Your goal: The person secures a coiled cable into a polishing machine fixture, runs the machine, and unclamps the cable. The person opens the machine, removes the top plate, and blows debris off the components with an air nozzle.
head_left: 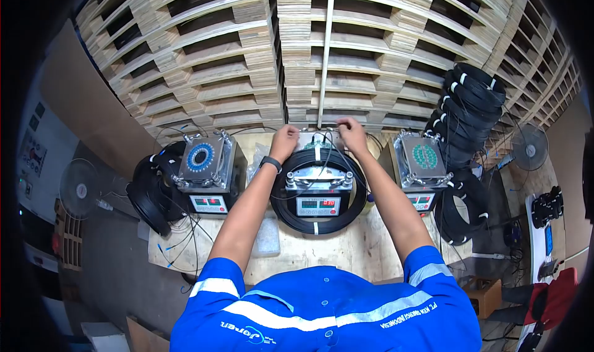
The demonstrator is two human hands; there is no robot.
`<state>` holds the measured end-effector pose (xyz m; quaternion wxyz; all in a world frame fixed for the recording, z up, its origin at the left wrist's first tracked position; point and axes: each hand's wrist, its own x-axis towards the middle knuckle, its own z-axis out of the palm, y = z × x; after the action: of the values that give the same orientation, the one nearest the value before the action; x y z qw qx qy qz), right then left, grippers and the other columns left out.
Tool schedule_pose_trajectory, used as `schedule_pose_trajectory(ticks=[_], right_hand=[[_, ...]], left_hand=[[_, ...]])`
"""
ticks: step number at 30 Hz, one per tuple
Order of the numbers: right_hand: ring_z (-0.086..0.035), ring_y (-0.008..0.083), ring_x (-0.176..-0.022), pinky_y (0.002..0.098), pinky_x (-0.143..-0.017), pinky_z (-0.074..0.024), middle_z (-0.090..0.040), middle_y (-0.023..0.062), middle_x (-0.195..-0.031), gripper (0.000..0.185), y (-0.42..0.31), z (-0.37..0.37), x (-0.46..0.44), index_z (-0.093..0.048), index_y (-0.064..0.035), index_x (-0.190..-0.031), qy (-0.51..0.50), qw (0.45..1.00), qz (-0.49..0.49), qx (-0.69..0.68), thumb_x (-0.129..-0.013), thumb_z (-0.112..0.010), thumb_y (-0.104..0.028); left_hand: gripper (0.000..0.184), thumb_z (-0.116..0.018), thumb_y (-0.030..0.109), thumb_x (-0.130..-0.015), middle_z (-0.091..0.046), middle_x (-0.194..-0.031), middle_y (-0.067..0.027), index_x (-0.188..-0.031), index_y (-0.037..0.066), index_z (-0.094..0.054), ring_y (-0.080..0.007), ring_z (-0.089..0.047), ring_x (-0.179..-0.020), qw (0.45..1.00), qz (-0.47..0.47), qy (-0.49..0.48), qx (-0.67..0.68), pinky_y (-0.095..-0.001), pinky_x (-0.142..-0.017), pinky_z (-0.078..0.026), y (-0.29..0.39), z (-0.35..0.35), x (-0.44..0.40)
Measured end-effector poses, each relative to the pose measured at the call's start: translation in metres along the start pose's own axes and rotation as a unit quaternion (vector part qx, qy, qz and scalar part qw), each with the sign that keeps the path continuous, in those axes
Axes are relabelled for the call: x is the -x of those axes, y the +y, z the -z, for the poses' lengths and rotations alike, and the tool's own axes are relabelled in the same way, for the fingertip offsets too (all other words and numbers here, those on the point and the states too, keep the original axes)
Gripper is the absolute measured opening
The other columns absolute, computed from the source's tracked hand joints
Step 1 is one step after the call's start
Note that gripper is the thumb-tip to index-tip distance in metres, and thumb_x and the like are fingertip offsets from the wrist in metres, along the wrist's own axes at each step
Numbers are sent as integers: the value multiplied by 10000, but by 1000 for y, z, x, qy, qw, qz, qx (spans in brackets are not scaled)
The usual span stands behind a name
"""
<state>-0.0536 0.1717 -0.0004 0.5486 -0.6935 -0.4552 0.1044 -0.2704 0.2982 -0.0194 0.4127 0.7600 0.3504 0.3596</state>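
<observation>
My left hand (pixel 286 140) reaches to the back left corner of the middle machine (pixel 318 206), fingers curled near a small metal part. Across from it, my right hand (pixel 352 134) has its fingers bent in at the back right corner; what either hand grips is too small to tell. Between them lies a green-and-white round part (pixel 318 143) on the machine's top, with thin black leads around it. A coil of black cable (pixel 281 211) rings the machine, tied with white bands. The machine's front display is lit red.
A left machine (pixel 201 160) holds a blue ring-shaped disc; a right machine (pixel 422 159) holds a green one. Black cable coils (pixel 473 104) are stacked at right, others hang at left. A clear plastic box (pixel 267 237) sits on the wooden table (pixel 346 253). Pallets (pixel 235 55) stand behind.
</observation>
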Motion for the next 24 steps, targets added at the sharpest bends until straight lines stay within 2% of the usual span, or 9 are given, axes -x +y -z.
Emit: schedule_pose_trajectory(ticks=[2, 7, 10, 11, 14, 18, 20, 22, 24], right_hand=[[-650, 147, -769, 299, -730, -517, -711, 82, -854, 185, 13, 9, -22, -713, -34, -992, 62, 996, 19, 59, -880, -659, -170], [-651, 181, -738, 324, -711, -512, -713, 137, -831, 350, 27, 14, -58, -727, -42, -963, -165, 972, -47, 162, -850, -700, -372], [-638, 207, -722, 346, -708, -510, -691, 123, -778, 371, 33, -4, -69, -691, -33, -850, -270, 946, -20, 180, -784, -765, -391], [-632, 207, -717, 343, -707, -509, -684, 119, -765, 376, 29, -9, -68, -670, -36, -803, -280, 938, -33, 203, -758, -790, -389], [-621, 203, -724, 337, -701, -504, -682, 104, -784, 392, 36, -19, -69, -634, -59, -750, -271, 941, -132, 155, -687, -855, -376], [-654, 312, -771, 404, -775, -499, -693, 198, -825, 558, 58, -24, -72, -734, -41, -926, -286, 927, -17, 240, -921, -524, -558], [-653, 343, -779, 414, -772, -500, -676, 230, -811, 594, 71, -33, -76, -725, -20, -890, -276, 921, 0, 273, -931, -495, -566], [-656, 271, -731, 402, -713, -502, -687, 178, -757, 651, 46, -19, -72, -714, -6, -866, -307, 922, -132, 194, -876, -551, -635], [-620, 211, -699, 370, -678, -492, -677, 116, -729, 626, 43, -19, -62, -724, -25, -889, -277, 945, -98, 144, -846, -603, -637]], left_hand=[[190, -649, 177, -889, -676, -792, -49, -979, 11, -672, -151, -624, -687, 992, 62, 104, -23, -280, -630, -511, -20, -1, -5], [282, -654, 269, -871, -686, -707, -81, -856, -5, -719, -175, -613, -659, 957, 261, 15, 127, -353, -655, -486, -61, -1, -50], [353, -709, 337, -846, -686, -744, -106, -956, 1, -721, -225, -642, -673, 993, -29, -51, -104, -355, -637, -504, -3, 6, -42], [312, -747, 336, -782, -706, -828, -187, -903, 48, -748, -315, -690, -764, 987, -37, -98, -122, -394, -725, -535, 7, 4, -44], [314, -773, 297, -770, -708, -790, -150, -808, -6, -701, -231, -658, -688, 961, -55, -153, -225, -355, -662, -513, 3, -12, -55], [244, -767, 225, -799, -635, -633, -82, -760, -5, -696, -127, -558, -572, 984, 35, -147, -99, -325, -569, -466, -14, -22, -61], [276, -731, 250, -848, -598, -620, -51, -760, -9, -692, -110, -515, -581, 983, 39, -148, -101, -324, -563, -451, -16, -20, -62], [265, -746, 260, -817, -658, -660, -122, -791, -3, -718, -171, -591, -610, 982, 61, -156, -88, -343, -633, -491, -19, -19, -66], [285, -724, 285, -842, -665, -679, -122, -833, 0, -726, -171, -589, -617, 978, 67, -176, -89, -341, -643, -489, -19, -17, -70]])
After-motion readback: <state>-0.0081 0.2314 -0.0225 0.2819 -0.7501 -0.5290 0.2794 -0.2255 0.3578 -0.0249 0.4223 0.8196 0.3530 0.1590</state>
